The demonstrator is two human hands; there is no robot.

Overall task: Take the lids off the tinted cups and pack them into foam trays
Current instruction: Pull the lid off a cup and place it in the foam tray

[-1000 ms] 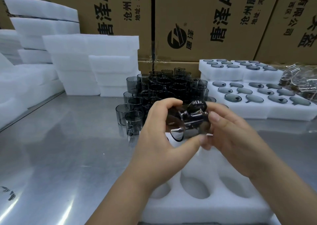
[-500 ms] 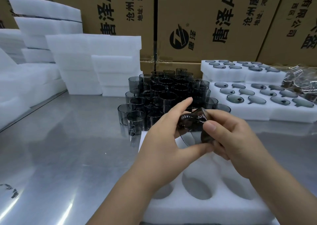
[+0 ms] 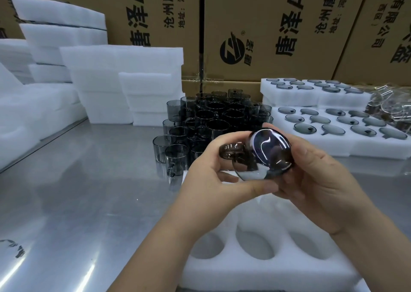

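Note:
Above a white foam tray (image 3: 251,276) with round empty pockets, both hands hold a dark tinted cup (image 3: 270,151) lying on its side, its glossy round end facing me. My right hand (image 3: 315,180) grips the cup's body from the right. My left hand (image 3: 213,180) pinches a thin tinted lid (image 3: 246,171) at the cup's left side, thumb under it. A small dark handle ring (image 3: 231,150) shows by my left fingers. Whether the lid is off the cup I cannot tell. A cluster of several tinted cups (image 3: 213,122) stands on the metal table behind.
Foam trays filled with cups (image 3: 347,140) lie at the right, with a second one (image 3: 311,93) behind. Stacks of blank foam (image 3: 124,80) stand at the left and back. Cardboard boxes (image 3: 255,24) wall the rear. Clear plastic wrap (image 3: 391,104) lies far right. The steel table (image 3: 77,202) spreads left.
The cup has turned in my hands, so its glossy round end now faces me. My left fingers shifted to the lid's edge. Both hands stayed over the foam tray.

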